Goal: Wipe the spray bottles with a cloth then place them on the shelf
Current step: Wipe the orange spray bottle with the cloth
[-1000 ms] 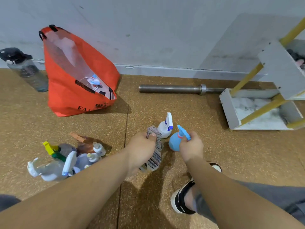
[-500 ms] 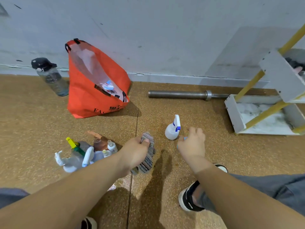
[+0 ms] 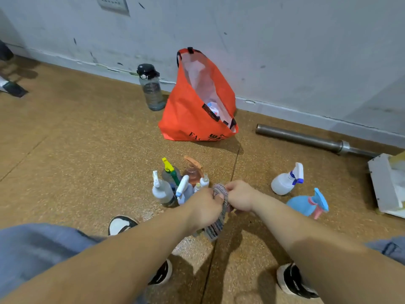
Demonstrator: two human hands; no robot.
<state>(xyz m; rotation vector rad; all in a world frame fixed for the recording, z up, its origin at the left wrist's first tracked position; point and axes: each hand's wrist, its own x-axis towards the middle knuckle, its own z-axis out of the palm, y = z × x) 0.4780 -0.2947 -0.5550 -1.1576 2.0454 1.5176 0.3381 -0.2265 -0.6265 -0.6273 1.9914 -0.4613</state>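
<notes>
Starting with the biggest thing: the shelf (image 3: 381,185) is being cut off by the frame edge, well out past the right hand (image 3: 240,197). Every bottle is going to be carried a fair way across, and a damp one could be dropped en route.

The cluster of spray bottles (image 3: 175,185) is being crowded just beyond the left hand (image 3: 206,207). They're packed tight, so the neighbours could be toppled if one is being pulled out carelessly.

The blue spray bottle (image 3: 306,205) is being left near the right hand's outer side. It looks tipped over, though the wide lens makes that hard to call, so a leak could be caused by a loose head. Its long axis is being laid roughly sideways, body toward the hand and nozzle pointing away.

The white spray bottle (image 3: 285,183), beyond it, seems to be standing, with its nozzle also aimed away from the hand.

The cloth (image 3: 215,229) is being gripped by both hands, the left fist wrapped around it and the right fingers pinching the bunched top. No bottle is being held. Its long axis is running from between the hands back toward the person. The tail is dangling below the left hand, where floor grit could be picked up and smeared onto the bottles.
</notes>
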